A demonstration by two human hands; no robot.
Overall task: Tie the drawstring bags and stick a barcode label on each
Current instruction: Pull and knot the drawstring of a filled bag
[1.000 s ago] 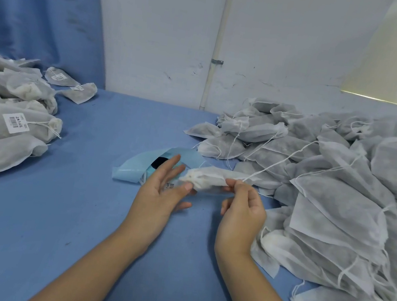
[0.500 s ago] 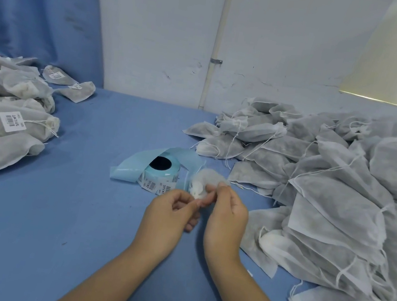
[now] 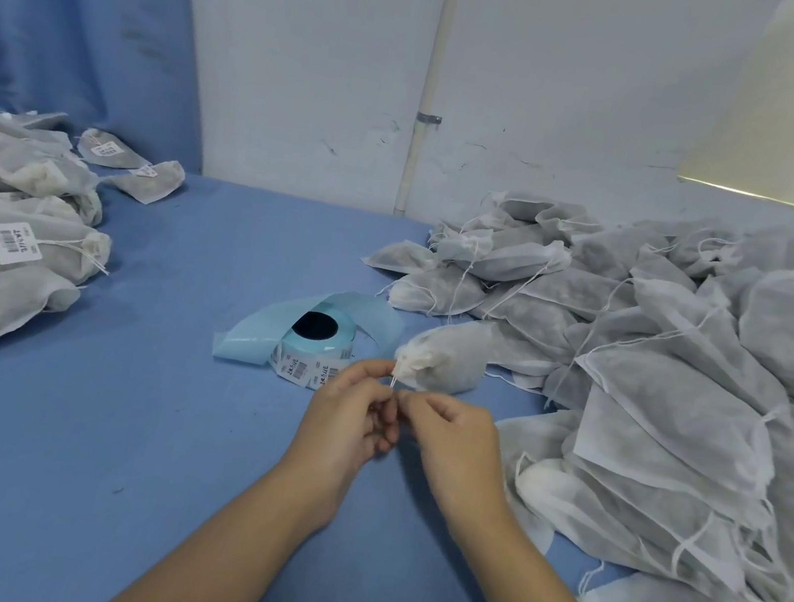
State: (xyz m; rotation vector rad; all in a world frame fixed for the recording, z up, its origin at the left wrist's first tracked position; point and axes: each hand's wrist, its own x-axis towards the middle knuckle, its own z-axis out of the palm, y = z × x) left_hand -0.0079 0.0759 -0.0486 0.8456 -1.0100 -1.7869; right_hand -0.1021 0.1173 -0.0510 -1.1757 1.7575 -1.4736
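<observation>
Two hands work close together: the left hand (image 3: 351,410) and right hand (image 3: 454,432) each pinch the string (image 3: 394,382) at the gathered mouth of a bag (image 3: 448,361), seemingly mid-knot. The knot should be drawn snug to the mouth, keeping the unseen filling in. The roll (image 3: 317,348) lies just left of it; untied bags (image 3: 681,398) right, labelled bags (image 3: 14,240) left.

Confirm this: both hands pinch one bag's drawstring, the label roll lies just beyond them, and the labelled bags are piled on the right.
Wrong side. The head view shows the labelled bags piled on the left. The rest stands: left hand and right hand pinch the drawstring of one bag, the label roll just beyond them.
</observation>
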